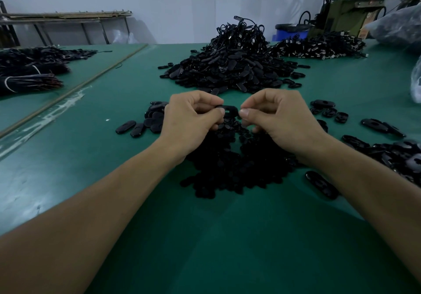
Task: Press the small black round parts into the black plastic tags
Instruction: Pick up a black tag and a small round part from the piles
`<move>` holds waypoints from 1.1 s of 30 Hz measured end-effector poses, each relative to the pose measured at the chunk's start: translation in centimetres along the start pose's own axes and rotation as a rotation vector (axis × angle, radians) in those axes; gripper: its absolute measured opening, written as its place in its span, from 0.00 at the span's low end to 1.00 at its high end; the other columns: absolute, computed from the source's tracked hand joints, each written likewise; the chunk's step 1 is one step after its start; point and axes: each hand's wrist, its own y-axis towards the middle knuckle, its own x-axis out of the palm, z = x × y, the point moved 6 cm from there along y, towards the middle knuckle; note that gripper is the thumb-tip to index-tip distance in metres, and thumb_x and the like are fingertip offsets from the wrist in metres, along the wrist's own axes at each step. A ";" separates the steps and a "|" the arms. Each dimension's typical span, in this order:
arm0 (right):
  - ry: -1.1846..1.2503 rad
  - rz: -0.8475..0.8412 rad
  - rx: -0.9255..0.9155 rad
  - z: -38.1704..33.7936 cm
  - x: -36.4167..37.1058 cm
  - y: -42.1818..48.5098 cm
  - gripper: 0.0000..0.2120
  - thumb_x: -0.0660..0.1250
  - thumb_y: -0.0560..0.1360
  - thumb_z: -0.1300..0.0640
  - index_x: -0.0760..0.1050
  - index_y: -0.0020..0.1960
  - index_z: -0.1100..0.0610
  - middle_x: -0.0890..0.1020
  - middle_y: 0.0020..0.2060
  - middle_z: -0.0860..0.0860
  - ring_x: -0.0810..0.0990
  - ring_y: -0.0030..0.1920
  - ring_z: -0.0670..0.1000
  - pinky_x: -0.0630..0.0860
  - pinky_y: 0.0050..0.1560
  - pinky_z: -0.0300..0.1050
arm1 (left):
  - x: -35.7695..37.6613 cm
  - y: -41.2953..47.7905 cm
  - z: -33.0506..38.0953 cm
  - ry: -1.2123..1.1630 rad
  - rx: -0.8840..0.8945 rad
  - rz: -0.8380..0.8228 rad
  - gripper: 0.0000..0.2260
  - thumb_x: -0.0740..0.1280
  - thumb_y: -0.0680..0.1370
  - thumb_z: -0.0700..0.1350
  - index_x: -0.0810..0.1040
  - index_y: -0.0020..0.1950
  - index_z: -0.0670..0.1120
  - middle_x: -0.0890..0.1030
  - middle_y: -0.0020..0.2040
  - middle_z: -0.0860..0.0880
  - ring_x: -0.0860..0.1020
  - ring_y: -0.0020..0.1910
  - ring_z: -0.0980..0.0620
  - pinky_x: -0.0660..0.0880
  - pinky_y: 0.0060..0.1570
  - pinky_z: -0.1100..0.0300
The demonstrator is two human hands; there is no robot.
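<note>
Dim, bluish cast; soft shadows; black parts lose detail; wide-angle bending at edges.

Black slotted tag (pixel 228 110) level above heaped, seemingly round, parts (pixel 227 166).

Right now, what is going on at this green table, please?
A person holds one black plastic tag between both hands, above a heap of small black round parts on the green table. The left hand pinches its left end, the right hand its right end. Whether a round part is already pressed in cannot be seen. A large pile of black pieces lies behind.
</note>
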 end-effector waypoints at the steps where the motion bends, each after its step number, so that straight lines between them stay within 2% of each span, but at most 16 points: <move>1: -0.031 0.024 -0.013 -0.1 -0.2 0.0 0.03 0.74 0.75 0.57 0.82 0.44 0.51 0.86 0.38 0.50 0.83 0.39 0.44 0.79 0.42 0.37 | 0.0 0.0 0.0 -0.006 0.003 -0.001 0.06 0.75 0.75 0.37 0.83 0.45 0.48 0.86 0.36 0.50 0.85 0.37 0.52 0.80 0.40 0.63; 4: 0.012 0.072 0.002 0.0 -0.6 0.2 0.03 0.75 0.74 0.56 0.82 0.42 0.49 0.84 0.36 0.50 0.80 0.35 0.43 0.77 0.40 0.37 | 0.2 0.0 0.0 -0.026 0.015 -0.001 0.06 0.75 0.75 0.37 0.83 0.45 0.48 0.86 0.36 0.49 0.86 0.37 0.50 0.82 0.42 0.58; 8: 0.101 0.075 0.042 0.1 -0.5 0.2 0.04 0.74 0.74 0.60 0.81 0.43 0.53 0.85 0.33 0.49 0.82 0.35 0.44 0.77 0.38 0.36 | 0.6 -0.2 0.4 -0.066 0.038 -0.014 0.06 0.75 0.74 0.37 0.84 0.46 0.48 0.86 0.38 0.48 0.86 0.38 0.47 0.84 0.46 0.51; 18: 0.040 0.085 0.016 -0.2 -0.3 0.0 0.04 0.74 0.74 0.60 0.82 0.44 0.53 0.86 0.34 0.51 0.83 0.35 0.47 0.78 0.38 0.36 | 1.3 -0.6 0.9 -0.076 0.068 -0.072 0.07 0.75 0.75 0.36 0.83 0.47 0.47 0.87 0.39 0.47 0.86 0.39 0.47 0.83 0.45 0.55; 25: -0.048 0.105 -0.015 -0.4 -0.2 -0.2 0.05 0.74 0.74 0.59 0.81 0.43 0.50 0.85 0.33 0.49 0.84 0.37 0.47 0.81 0.43 0.45 | 1.6 -0.7 0.9 -0.093 0.065 -0.097 0.08 0.75 0.74 0.35 0.83 0.46 0.48 0.86 0.39 0.48 0.85 0.37 0.52 0.81 0.42 0.60; 33: -0.101 0.127 -0.120 -1.1 0.4 -0.7 0.06 0.74 0.74 0.62 0.84 0.44 0.50 0.85 0.35 0.44 0.83 0.38 0.40 0.79 0.44 0.34 | 1.7 -0.8 0.7 -0.143 0.001 -0.151 0.07 0.73 0.75 0.33 0.80 0.47 0.45 0.85 0.36 0.51 0.83 0.36 0.57 0.77 0.38 0.67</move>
